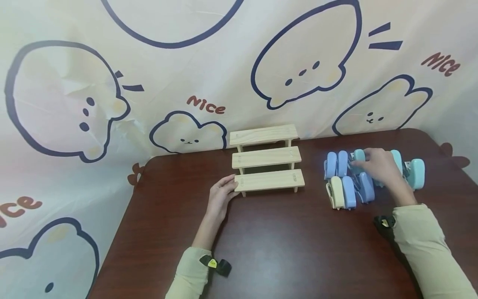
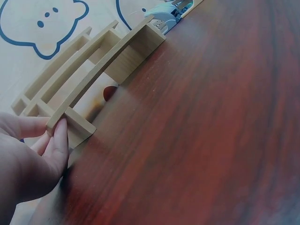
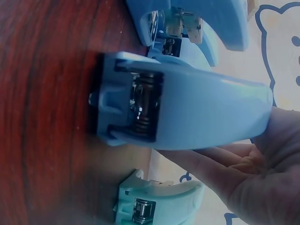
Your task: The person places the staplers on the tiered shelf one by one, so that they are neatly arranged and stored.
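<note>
At the left end of the lowest step, my left hand (image 1: 220, 195) pinches the pale wooden three-step stand (image 1: 269, 180). The left wrist view shows its thumb and fingers (image 2: 61, 140) on the board's corner. My right hand (image 1: 381, 166) is over the group of pastel staplers, holding a teal stapler (image 1: 359, 155) in the back row, thumb across its near side. In the right wrist view a blue stapler (image 3: 211, 108) stands in front of the hand and hides its fingertips.
Two blue staplers (image 1: 336, 165) stand at the back row's left. In front are a cream stapler (image 1: 337, 193) and more blue ones (image 1: 349, 192). A larger teal stapler (image 1: 417, 174) is at the right end. A patterned cloth (image 1: 239, 83) hangs behind the dark wooden table (image 1: 269, 245).
</note>
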### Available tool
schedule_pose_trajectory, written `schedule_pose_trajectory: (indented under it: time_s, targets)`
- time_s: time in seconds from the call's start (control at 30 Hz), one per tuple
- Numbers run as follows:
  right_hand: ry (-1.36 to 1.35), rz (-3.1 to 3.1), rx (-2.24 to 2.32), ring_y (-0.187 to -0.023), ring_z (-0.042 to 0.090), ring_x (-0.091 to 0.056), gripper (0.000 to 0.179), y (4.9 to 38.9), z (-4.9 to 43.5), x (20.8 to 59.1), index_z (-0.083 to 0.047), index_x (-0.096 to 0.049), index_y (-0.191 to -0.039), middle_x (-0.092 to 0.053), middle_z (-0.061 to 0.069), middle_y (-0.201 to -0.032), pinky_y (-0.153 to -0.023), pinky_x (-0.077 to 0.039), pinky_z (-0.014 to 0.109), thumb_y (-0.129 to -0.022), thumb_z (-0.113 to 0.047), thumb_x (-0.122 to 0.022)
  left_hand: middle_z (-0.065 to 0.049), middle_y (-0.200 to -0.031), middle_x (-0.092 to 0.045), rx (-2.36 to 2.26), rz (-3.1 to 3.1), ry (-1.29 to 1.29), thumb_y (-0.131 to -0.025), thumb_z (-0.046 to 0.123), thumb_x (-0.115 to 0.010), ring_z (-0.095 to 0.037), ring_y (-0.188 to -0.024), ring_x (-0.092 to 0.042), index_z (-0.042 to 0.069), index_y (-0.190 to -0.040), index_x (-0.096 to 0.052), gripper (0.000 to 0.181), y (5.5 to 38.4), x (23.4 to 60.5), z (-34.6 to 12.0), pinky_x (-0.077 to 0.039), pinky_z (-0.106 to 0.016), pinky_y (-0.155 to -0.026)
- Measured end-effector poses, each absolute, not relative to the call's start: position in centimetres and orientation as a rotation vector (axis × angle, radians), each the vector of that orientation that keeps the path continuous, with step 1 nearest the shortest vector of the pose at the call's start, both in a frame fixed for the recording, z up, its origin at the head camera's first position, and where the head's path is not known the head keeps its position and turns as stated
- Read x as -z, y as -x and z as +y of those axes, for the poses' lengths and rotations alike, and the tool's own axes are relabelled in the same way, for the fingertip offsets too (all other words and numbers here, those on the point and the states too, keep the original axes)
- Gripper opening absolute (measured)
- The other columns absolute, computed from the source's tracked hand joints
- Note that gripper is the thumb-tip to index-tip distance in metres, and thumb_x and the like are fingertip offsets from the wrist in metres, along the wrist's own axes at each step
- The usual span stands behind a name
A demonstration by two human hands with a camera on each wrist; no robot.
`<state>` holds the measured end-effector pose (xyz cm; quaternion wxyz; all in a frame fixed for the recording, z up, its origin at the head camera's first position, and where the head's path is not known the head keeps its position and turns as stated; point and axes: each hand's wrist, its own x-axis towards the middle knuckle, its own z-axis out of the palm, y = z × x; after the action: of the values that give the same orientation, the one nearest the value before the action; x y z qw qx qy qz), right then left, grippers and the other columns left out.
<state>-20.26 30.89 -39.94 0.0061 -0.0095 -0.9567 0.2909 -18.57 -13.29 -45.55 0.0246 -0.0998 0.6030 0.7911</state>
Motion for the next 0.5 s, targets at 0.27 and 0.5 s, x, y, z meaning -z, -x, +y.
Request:
schedule_pose_trajectory:
  time_s: [0.27,0.5]
  targets:
    - [0.007,-2.901,-0.918,-0.052,0.023,-0.045,0.029,20.25,30.37,39.80,0.002,-0.057,-0.079,-0.042,0.005,-0.057,-0.046,-0.035,0.031,-0.097,-0.016,-0.071,-0.018,-0.122,-0.069,-2.454,1.866,0.325,-0.095,-0.005,-0.065,-0.010,-0.085,-0.069,-0.011,-0.132,-0.062,0.037,18.49,45.39,-13.54,-0.057,-0.022,-0.072]
    - [0.052,-2.782,-0.870,-0.047,0.022,-0.044,0.032,19.67,30.03,39.15,0.000,-0.055,-0.079,-0.041,0.004,-0.054,-0.044,-0.033,0.031,-0.101,-0.018,-0.068,-0.020,-0.124,-0.068,-2.461,1.855,0.326,-0.095,-0.005,-0.064,-0.010,-0.086,-0.069,-0.012,-0.132,-0.061,0.038,18.47,45.55,-13.42,-0.057,-0.021,-0.072]
